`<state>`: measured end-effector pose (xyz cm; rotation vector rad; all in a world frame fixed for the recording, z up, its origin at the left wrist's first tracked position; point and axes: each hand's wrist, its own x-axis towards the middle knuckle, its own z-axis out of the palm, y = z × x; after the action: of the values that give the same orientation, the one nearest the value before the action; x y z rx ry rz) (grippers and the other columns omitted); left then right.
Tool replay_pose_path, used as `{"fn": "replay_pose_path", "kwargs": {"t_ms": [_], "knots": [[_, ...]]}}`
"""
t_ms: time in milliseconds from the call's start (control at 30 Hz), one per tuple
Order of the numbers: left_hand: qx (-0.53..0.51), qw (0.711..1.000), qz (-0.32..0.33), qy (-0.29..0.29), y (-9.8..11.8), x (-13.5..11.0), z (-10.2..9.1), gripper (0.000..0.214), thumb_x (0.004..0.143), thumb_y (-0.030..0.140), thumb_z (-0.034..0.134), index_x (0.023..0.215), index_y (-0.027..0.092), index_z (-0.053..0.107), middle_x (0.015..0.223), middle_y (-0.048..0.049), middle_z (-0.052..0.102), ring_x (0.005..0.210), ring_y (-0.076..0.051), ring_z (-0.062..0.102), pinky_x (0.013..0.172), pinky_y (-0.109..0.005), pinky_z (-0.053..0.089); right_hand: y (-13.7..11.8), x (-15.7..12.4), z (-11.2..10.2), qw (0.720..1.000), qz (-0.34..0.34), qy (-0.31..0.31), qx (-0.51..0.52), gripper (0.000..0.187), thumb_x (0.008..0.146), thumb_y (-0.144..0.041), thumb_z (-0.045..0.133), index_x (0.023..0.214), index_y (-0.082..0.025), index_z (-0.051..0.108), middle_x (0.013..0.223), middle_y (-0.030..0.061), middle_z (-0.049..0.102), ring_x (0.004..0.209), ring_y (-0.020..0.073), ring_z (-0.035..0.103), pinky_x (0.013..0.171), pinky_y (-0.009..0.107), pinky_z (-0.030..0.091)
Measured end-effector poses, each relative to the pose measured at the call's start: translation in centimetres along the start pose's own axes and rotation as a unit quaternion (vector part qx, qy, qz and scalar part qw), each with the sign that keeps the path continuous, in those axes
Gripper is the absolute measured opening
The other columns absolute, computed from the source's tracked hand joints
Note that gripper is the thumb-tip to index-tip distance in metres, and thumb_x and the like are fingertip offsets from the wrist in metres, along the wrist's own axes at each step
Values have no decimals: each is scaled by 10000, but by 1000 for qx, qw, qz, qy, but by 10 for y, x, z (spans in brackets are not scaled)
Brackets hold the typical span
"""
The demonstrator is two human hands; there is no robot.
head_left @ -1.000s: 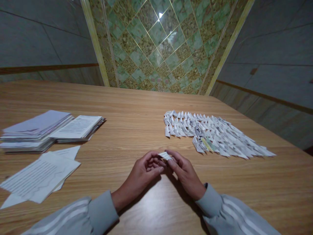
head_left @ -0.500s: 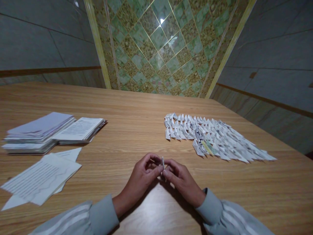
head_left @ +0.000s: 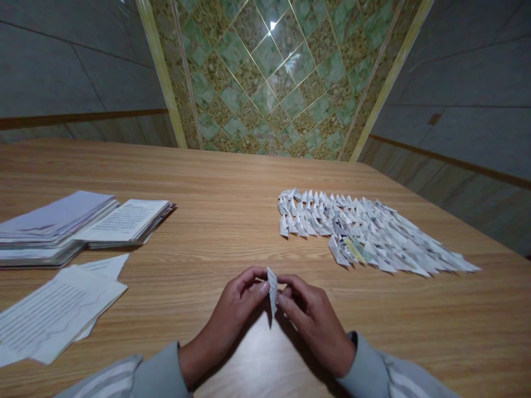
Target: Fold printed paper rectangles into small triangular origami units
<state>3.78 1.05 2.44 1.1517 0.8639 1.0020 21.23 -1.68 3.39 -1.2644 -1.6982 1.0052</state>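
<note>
A small folded paper piece (head_left: pixel 272 289), pointed at its lower end, stands on edge between my hands at the front middle of the table. My left hand (head_left: pixel 236 309) pinches its left side between thumb and index finger. From the other side, the curled fingertips and thumb of my right hand (head_left: pixel 316 318) close on its right edge. To the right, rows of small folded paper pieces (head_left: pixel 373 235) with upright peaks stand close together; one near the front is yellow and green.
At the left lie a tall stack of paper sheets (head_left: pixel 53 221) and a lower stack of printed sheets (head_left: pixel 128 221). In front of them, loose sheets with torn edges (head_left: pixel 62 309) overlap. The wooden table (head_left: pixel 215 193) reaches back toward a tiled wall (head_left: pixel 269 83).
The folded paper has turned from nearly edge-on to show more of its broad side, with its point downward. My hands have spread slightly apart around it. The camera view has shifted a little.
</note>
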Motion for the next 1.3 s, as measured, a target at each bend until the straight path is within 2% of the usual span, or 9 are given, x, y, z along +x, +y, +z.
{"fn": "replay_pose_path", "kwargs": {"t_ms": [133, 233, 333, 433, 533, 600, 767, 933, 1300], "knots": [[-31, 999, -13, -19, -5, 0, -2, 243, 852, 373, 688, 1013, 191, 683, 941, -58, 706, 891, -220, 631, 827, -318, 477, 0, 1, -1, 1000, -3, 24, -7, 239, 925, -325, 582, 1094, -191, 684, 762, 9, 648, 681, 157, 579, 630, 252, 418], [-36, 999, -13, -28, -7, 0, -3, 254, 869, 371, 675, 1048, 191, 675, 964, -62, 708, 874, -211, 631, 826, -319, 478, -1, -1, -1, 997, -11, 65, -28, 264, 914, -291, 582, 1149, -195, 650, 844, 32, 660, 754, 182, 607, 686, 276, 451], [-28, 999, -6, -21, -5, 0, -2, 252, 856, 366, 691, 1029, 184, 670, 945, -54, 706, 840, -195, 623, 804, -306, 478, -5, -4, 1, 991, -51, 103, -65, 291, 868, -236, 624, 1158, -207, 618, 921, 45, 642, 826, 201, 599, 724, 292, 465], [-23, 1000, -5, -3, -2, -1, 0, 245, 836, 356, 713, 1004, 185, 663, 897, -37, 696, 817, -182, 617, 765, -282, 476, -8, -7, 4, 984, -101, 115, -96, 298, 833, -171, 647, 1121, -228, 601, 973, 48, 616, 896, 213, 578, 764, 300, 469], [-12, 1000, -7, 1, 1, -3, 2, 243, 824, 364, 724, 974, 182, 665, 834, -20, 675, 759, -162, 599, 700, -255, 470, -7, -8, 6, 975, -114, 143, -124, 356, 836, -137, 636, 1169, -239, 560, 1016, 54, 592, 953, 225, 559, 799, 318, 463], [-10, 1000, -7, -2, 3, -4, 4, 250, 805, 370, 740, 951, 179, 671, 831, -23, 674, 749, -161, 601, 687, -252, 476, -5, -8, 6, 973, -114, 154, -130, 326, 841, -130, 633, 1142, -232, 560, 1009, 54, 588, 951, 226, 556, 792, 320, 458], [3, 1000, 18, 5, 6, -6, 6, 213, 772, 314, 760, 917, 182, 678, 862, -35, 697, 814, -185, 639, 736, -266, 503, -9, -6, 7, 985, -108, 97, -97, 159, 878, -142, 614, 1018, -216, 610, 940, 38, 616, 894, 203, 570, 758, 301, 449], [18, 999, 34, -1, 9, -6, 7, 132, 803, 253, 713, 905, 179, 675, 856, -34, 698, 842, -183, 655, 761, -265, 513, -12, -7, 8, 988, -106, 89, -69, 212, 844, -142, 654, 1039, -207, 603, 958, 32, 625, 880, 187, 581, 749, 280, 456], [86, 994, 69, 18, 10, -8, 6, 109, 806, 219, 681, 905, 175, 678, 844, -37, 697, 799, -183, 677, 696, -250, 533, -11, -5, 8, 997, -57, 56, -23, 173, 887, -186, 613, 1058, -207, 595, 938, 15, 645, 826, 161, 596, 727, 264, 458]]}}
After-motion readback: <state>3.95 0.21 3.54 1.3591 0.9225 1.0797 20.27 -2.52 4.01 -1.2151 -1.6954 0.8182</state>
